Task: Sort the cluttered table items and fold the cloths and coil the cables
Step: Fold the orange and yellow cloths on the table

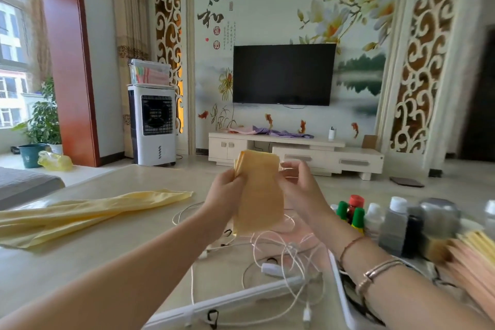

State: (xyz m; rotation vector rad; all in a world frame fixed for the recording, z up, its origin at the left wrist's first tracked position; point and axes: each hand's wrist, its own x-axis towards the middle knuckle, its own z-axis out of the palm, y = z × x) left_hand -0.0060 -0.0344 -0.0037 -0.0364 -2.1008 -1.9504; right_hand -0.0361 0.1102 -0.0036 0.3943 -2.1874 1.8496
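A small orange-yellow cloth (258,195), folded into a narrow rectangle, hangs upright above the table. My left hand (226,187) grips its upper left edge. My right hand (297,182) pinches its upper right edge. On the table's left side lies a long pale yellow cloth (80,211), unfolded and rumpled. Tangled white cables (289,257) sprawl on the table below my hands, one with a white plug.
Several bottles (356,211) with red, green and white caps stand at the right with grey containers (396,228). A stack of pink and yellow sheets (471,257) lies at the far right. A white tray rim (241,297) crosses the near table. A TV cabinet stands beyond.
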